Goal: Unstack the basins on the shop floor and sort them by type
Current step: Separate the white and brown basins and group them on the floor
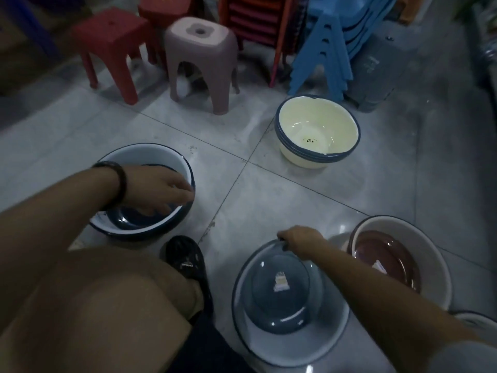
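Note:
A white basin with a dark blue rim (150, 157) stands on the floor at left, a dark blue basin (139, 220) nested inside it. My left hand (161, 191) reaches over it, fingers spread down toward the inner basin's rim; whether it grips is unclear. In front of me stands a pale blue basin (285, 343) with a grey-blue basin (269, 308) inside. My right hand (298, 240) is closed on the far rim of this stack. A stack of cream basins (317, 130) sits further back. At right, a white basin (419, 246) holds a maroon one (387, 254).
Red stools (110, 47), a mauve stool (201, 57), stacked red chairs (255, 20) and blue chairs (328, 49) line the back. My knee (107, 305) and black shoe (185, 257) are between the two near stacks. Another basin rim (473, 317) shows at lower right.

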The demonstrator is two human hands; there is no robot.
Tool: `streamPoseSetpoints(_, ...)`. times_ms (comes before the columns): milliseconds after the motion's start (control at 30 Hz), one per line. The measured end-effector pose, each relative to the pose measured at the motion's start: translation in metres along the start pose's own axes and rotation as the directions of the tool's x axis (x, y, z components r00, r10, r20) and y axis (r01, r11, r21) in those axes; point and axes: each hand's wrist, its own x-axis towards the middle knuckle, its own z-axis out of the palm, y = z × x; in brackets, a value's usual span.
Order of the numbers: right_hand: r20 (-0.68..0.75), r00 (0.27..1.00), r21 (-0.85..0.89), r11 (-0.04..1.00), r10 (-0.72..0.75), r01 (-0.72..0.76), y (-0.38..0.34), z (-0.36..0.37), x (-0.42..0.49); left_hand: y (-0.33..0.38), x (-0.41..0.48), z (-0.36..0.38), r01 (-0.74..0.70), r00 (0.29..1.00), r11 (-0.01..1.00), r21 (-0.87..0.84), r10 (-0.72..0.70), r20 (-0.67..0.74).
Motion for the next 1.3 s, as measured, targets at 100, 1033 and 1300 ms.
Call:
streamPoseSetpoints(100, -0.135, 0.984, -0.051, 0.992, -0.119, 0.113, -0.020, -0.083, 0.003, 0.003, 0.017, 0.012, 0.003, 1.000, 0.999, -0.050, -0.004, -0.030)
streamPoseSetpoints(1033, -0.135, 0.959, 0.990, 0.072, 0.251, 0.120, -0.227, -0.126, 0.106, -0.257, 0.083, 0.057, -0.053, 0.667, 0.254, -0.966, -0.710, -0.224)
streamPoseSetpoints(1300, -0.280, 0.913, 0.904, 0.401, 0.296, 0.146, -0.251, -0.114, 0.174, -0.278, 0.133, 0.061, 0.021, 0.545, 0.401, -0.916, -0.773, -0.326)
